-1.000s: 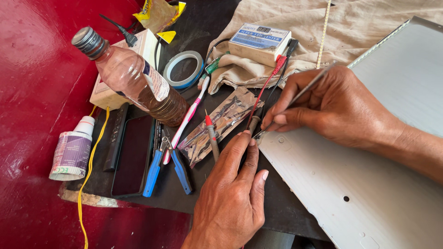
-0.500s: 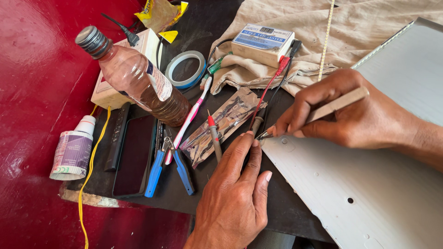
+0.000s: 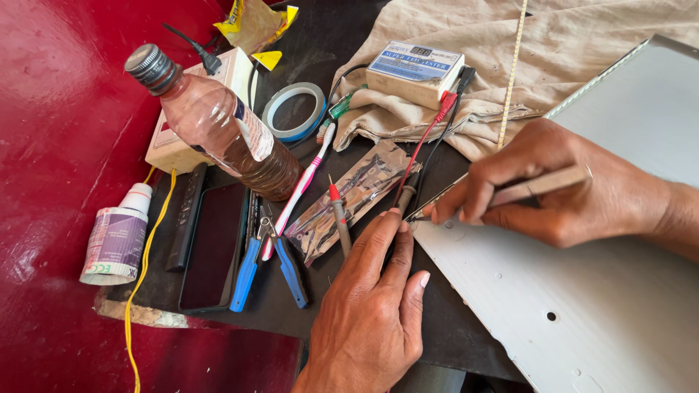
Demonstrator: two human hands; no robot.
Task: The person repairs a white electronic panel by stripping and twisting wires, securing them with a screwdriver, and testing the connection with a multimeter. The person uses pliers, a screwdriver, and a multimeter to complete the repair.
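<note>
Your right hand pinches a thin flat tool between thumb and the first fingers, which are pressed together around it. The tool lies almost level, and its tip meets the corner of the grey metal panel at the near edge of the black mat. Your left hand rests palm down on the mat, fingers close together, and its index fingertip touches the same corner, just beside the tool tip.

Near your left fingers, a probe with a red tip lies on a clear plastic wrapper. To the left of them are pliers with blue handles, a pink and white toothbrush, a dark phone and a plastic bottle with brown liquid. A small tester box sits on the beige cloth, and a roll of blue tape lies beside it.
</note>
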